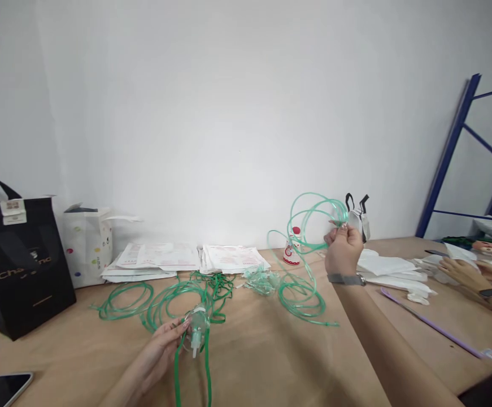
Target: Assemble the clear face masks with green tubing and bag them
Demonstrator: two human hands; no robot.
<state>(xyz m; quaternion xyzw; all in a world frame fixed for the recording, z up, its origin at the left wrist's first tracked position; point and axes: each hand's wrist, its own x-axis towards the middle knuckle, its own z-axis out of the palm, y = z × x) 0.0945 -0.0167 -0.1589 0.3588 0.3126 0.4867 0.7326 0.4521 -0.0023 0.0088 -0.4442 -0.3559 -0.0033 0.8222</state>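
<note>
My left hand [163, 343] is low over the brown table [271, 362], its fingers closed on a clear oxygen mask [197, 328] with a green strap hanging toward me. My right hand [342, 247] is raised at the right, pinching the end of a green tube [311, 226] that loops in the air and runs down to a coil [303, 297] on the table. A watch sits on that wrist. More green tubing coils [165, 297] lie behind the mask.
A black bag [19, 265] and a white dotted bag [87, 243] stand at the left. Paper packets [186, 257] lie along the wall. A phone [0, 389] lies at the near left. Another person's hands [474, 271] work at the right beside white sheets and a blue rack [466, 147].
</note>
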